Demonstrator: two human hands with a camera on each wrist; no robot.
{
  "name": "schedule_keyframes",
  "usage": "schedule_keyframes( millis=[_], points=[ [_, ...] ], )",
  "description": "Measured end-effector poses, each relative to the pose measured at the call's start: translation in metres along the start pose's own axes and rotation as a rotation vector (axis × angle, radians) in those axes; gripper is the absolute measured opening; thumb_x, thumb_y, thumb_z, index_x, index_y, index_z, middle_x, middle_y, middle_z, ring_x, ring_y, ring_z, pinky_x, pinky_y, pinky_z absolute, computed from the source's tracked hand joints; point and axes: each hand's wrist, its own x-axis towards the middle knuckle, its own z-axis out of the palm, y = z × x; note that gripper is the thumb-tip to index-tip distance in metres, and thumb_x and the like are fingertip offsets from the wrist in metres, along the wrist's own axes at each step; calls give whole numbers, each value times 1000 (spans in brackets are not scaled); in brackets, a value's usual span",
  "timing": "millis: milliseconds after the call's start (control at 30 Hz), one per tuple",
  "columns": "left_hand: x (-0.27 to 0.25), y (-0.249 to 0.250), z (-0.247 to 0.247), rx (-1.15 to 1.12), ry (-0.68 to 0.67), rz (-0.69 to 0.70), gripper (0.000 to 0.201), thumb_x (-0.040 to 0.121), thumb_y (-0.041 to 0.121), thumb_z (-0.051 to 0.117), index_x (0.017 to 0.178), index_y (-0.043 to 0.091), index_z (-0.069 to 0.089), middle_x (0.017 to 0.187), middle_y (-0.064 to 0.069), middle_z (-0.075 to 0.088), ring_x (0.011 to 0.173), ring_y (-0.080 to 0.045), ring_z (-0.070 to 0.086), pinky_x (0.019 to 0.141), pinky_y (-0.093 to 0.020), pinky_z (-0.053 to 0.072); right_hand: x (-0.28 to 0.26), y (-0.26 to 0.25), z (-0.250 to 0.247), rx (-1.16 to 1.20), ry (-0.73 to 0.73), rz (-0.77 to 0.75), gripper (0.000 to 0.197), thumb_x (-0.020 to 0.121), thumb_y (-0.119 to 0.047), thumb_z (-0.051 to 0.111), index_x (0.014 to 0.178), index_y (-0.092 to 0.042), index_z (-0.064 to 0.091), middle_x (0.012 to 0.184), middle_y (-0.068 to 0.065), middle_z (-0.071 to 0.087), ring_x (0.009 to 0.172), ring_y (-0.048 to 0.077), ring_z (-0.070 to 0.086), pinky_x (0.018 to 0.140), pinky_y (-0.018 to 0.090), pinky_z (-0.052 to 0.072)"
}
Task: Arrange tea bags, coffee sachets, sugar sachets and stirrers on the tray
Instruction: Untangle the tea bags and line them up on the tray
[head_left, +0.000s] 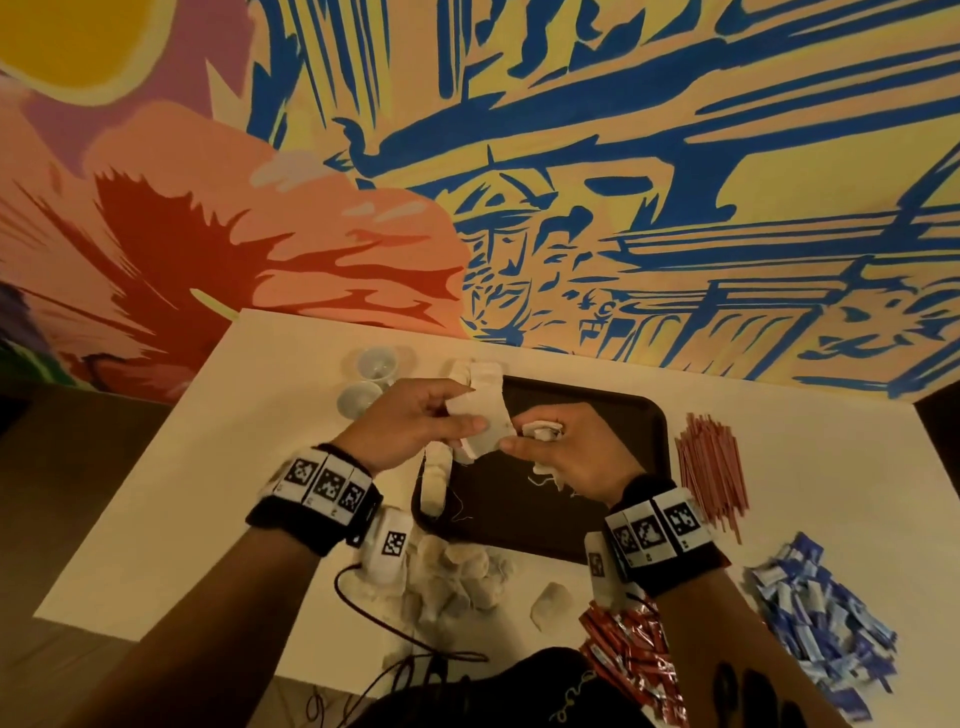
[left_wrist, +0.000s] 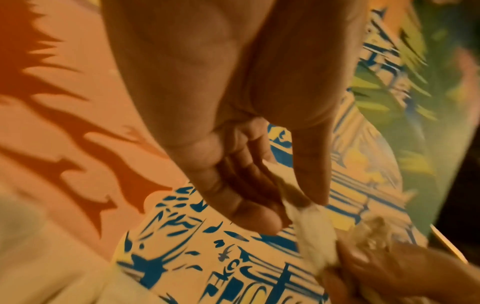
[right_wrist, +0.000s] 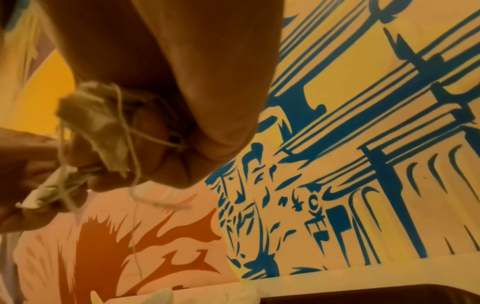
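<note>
Step in hand: tea bags, judged to be the item now being sorted; the left hand (head_left: 415, 421) pinches one pale paper tea bag (head_left: 485, 423) between thumb and fingers above the far left corner of the dark rectangular plastic tray (head_left: 623, 421)
Right hand: the right hand (head_left: 558, 447) pinches the same bag's near edge with thumb and forefinger, while its other fingers curl round a bunched tea bag with loose strings (right_wrist: 96, 123)
Next move: likely calls for freeing the tangled string, then laying the bag flat beside the row of tea bags (head_left: 435, 483) along the tray's left edge
Tray contents: that row at the left edge, more bags at the far left corner; loose threads on its floor
Off the tray: heap of tea bags (head_left: 457, 577) by the table's near edge, red stirrers (head_left: 711, 467) right of the tray, red foil sachets (head_left: 628, 654) and blue sachets (head_left: 826, 613) toward the near right corner
Cups: two small clear plastic cups (head_left: 371, 379) near the table's far edge; contents cannot be told
</note>
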Motion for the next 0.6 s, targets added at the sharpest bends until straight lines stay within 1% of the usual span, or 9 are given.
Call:
schedule_keyframes(
  millis=[33, 100, 167, 233, 300, 333, 400, 467, 600],
  points=[
    [6, 1, -5, 88, -24, 5, 21, 85, 11, 78, 105, 7, 75, 101, -14, 76, 79, -16, 68, 74, -29, 58, 1, 0, 0, 3, -1, 5, 11, 88, -20, 78, 97, -13, 78, 78, -10, 73, 70, -1, 63, 66, 15, 48],
    [15, 1, -12, 206, -57, 18, 19, 85, 16, 80, 100, 5, 75, 96, -15, 75, 76, -19, 67, 76, -33, 58, 4, 6, 1, 39, 35, 34, 14, 88, -24, 78, 96, -13, 78, 85, 2, 75, 75, 9, 65, 68, 23, 52],
    [24, 0, -18, 255, -41, 31, 19, 86, 18, 80, 96, 3, 74, 85, -12, 72, 73, -17, 66, 77, -35, 59, 6, 16, 2, 99, 146, 126, 13, 90, -28, 75, 96, -16, 78, 90, 8, 75, 79, 18, 67, 68, 30, 55],
    [34, -4, -22, 280, -7, 42, 18, 87, 18, 79, 95, 2, 73, 79, -14, 66, 72, -15, 63, 77, -37, 59, 6, 29, 2, 129, 297, 234, 15, 93, -30, 73, 96, -15, 76, 86, 6, 75, 77, 16, 67, 61, 21, 53],
    [46, -15, -28, 334, 12, 32, 23, 88, 22, 78, 95, 1, 71, 81, -22, 62, 73, -18, 62, 76, -39, 59, 4, 42, 1, 164, 400, 313, 21, 95, -31, 70, 94, -11, 74, 82, 5, 72, 74, 12, 65, 55, 15, 50],
    [54, -23, -31, 366, 16, 19, 25, 88, 25, 78, 94, 2, 70, 79, -20, 61, 73, -20, 62, 75, -39, 59, 3, 49, 0, 190, 426, 355, 23, 96, -32, 69, 94, -10, 74, 82, 4, 72, 73, 12, 64, 56, 17, 50],
    [69, -44, -37, 452, 12, -25, 25, 86, 36, 78, 91, 12, 70, 71, -3, 61, 71, -18, 62, 76, -44, 58, -1, 57, -1, 236, 450, 437, 27, 96, -36, 68, 96, -9, 74, 84, 4, 71, 70, 11, 62, 54, 21, 48],
    [82, -65, -38, 569, -16, -57, 22, 83, 41, 76, 89, 20, 70, 77, 3, 66, 76, -20, 65, 79, -44, 55, -3, 62, 0, 297, 451, 487, 28, 96, -37, 68, 98, -9, 74, 84, 5, 70, 68, 14, 60, 53, 25, 45],
    [101, -100, -28, 724, -67, -86, 21, 89, 25, 74, 107, 14, 73, 98, -2, 67, 97, -23, 63, 79, -26, 43, -5, 65, 5, 436, 431, 545, 32, 98, -38, 64, 104, -8, 73, 85, 7, 68, 69, 14, 60, 54, 27, 45]
  ],
)
